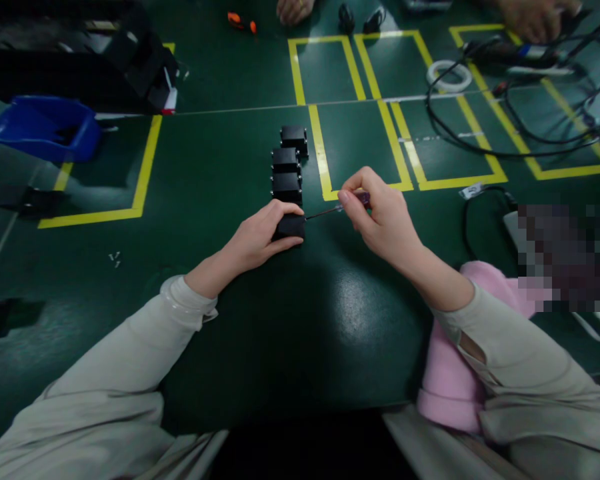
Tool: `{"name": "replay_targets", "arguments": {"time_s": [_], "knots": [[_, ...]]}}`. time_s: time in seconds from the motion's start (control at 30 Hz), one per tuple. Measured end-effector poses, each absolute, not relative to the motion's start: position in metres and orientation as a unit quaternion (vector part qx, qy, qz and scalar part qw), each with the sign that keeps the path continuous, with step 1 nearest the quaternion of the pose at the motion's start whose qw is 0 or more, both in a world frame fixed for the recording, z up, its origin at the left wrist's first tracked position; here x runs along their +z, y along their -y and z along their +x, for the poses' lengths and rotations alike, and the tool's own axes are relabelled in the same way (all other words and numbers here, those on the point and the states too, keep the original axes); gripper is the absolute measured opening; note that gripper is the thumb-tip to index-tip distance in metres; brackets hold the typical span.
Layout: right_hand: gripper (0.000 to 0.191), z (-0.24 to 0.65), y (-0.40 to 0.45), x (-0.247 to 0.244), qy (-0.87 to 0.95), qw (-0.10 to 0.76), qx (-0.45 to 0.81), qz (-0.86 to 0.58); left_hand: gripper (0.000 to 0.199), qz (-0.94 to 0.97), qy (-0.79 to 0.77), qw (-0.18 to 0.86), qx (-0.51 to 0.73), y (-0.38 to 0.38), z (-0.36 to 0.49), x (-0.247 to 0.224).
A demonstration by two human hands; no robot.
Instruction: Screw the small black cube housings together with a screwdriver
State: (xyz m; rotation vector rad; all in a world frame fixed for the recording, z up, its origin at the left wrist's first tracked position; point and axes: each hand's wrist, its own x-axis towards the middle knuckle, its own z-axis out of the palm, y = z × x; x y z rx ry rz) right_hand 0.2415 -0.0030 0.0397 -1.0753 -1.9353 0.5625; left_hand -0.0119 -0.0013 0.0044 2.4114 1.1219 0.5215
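My left hand (263, 233) is wrapped round a small black block (291, 227) on the green table, its thumb and fingers on opposite sides. Pinched in my right hand (380, 213) is a screwdriver (364, 199) with a dark handle. Its thin shaft points left, and the tip meets the right side of the held block. Beyond that block, three similar black blocks stand in a row: a near one (286, 183), a middle one (285, 159) and a far one (294, 137). Small shiny screws show at their sides.
A blue bin (45, 130) and black equipment (135, 60) stand at the left. Small screws (115, 259) lie nearer. Black cables (480, 143), a white ring (449, 76) and pink cloth (450, 380) are at the right. Another person's hands (294, 9) show at the far edge.
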Motion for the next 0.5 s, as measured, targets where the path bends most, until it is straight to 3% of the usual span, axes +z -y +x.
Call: {"name": "replay_targets", "arguments": {"time_s": [0.1, 0.23, 0.37, 0.5], "knots": [[0.001, 0.2416, 0.0029, 0.0390, 0.767, 0.422, 0.231, -0.424, 0.041, 0.870, -0.403, 0.213, 0.188, 0.0011, -0.0124, 0.0040], [0.001, 0.2424, 0.0026, 0.0378, 0.768, 0.420, 0.232, -0.424, 0.042, 0.870, -0.404, 0.214, 0.187, 0.0009, -0.0120, 0.0041], [0.014, 0.2426, 0.0028, 0.0383, 0.770, 0.419, 0.233, -0.422, 0.042, 0.869, -0.405, 0.215, 0.187, 0.0006, -0.0114, 0.0046], [0.001, 0.2418, 0.0023, 0.0387, 0.765, 0.425, 0.246, -0.418, 0.042, 0.867, -0.407, 0.219, 0.187, 0.0011, -0.0111, 0.0042]]}}
